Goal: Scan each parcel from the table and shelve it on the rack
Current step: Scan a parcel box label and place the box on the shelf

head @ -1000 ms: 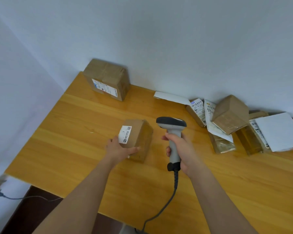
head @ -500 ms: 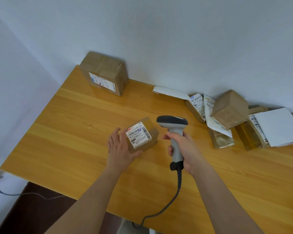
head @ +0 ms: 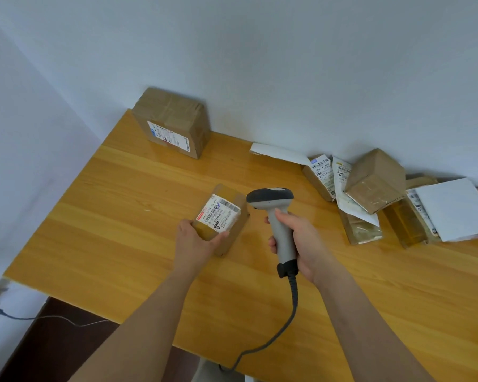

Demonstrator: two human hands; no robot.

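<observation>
Near the table's (head: pixel 100 244) middle, the left hand (head: pixel 196 241) is gripping the small parcel (head: pixel 221 216), fingers hidden behind it. The right hand (head: pixel 301 244) is clasping the scanner (head: pixel 273 205), covering its trigger; label print is unreadable.

The small parcel (head: pixel 223 219) in the left hand (head: pixel 196 241) is brown cardboard with a white label (head: pixel 218 213) printed with black barcode lines and a small red mark. The scanner (head: pixel 276 216) in the right hand (head: pixel 301 244) is light grey with a dark grey head and black base. Under both hands the table (head: pixel 108 230) is yellow-orange wood with grain stripes.
</observation>
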